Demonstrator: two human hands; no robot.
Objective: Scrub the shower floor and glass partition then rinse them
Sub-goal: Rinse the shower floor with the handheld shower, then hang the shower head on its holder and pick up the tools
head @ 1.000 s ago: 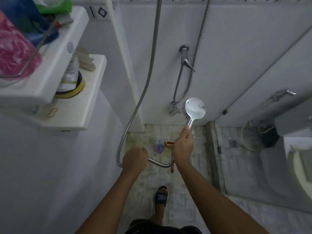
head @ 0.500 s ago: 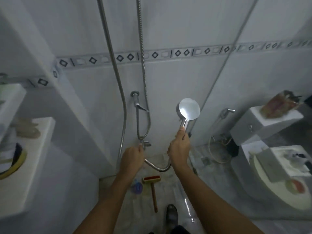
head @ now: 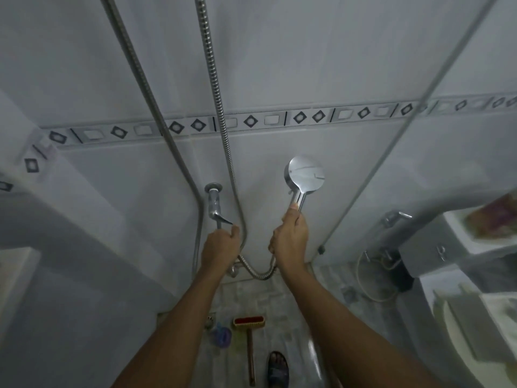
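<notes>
Right hand: raised, fingers wrapped round the chrome handle of the shower head, thumb up along the stem, round face tilted toward the tiled wall. Left hand: well apart from the right, fingers curled just under the tip of the wall tap lever, thumb at the lever's end; cannot tell whether gripping the lever or the pipe behind it. Ribbed metal hose: sags in a loop between the two wrists, then climbs the wall past the patterned tile border. Shower floor: pale mottled tile, below both forearms. Scrub brush: flat on that floor, red bristle head toward the wall, wooden handle toward the camera. Small blue-purple item: just left of the brush, too blurred to identify. Sandalled foot: beside the brush handle. Glass partition: right of the shower head, edge slanting down to the floor. Toilet cistern: beyond the glass, far right.
</notes>
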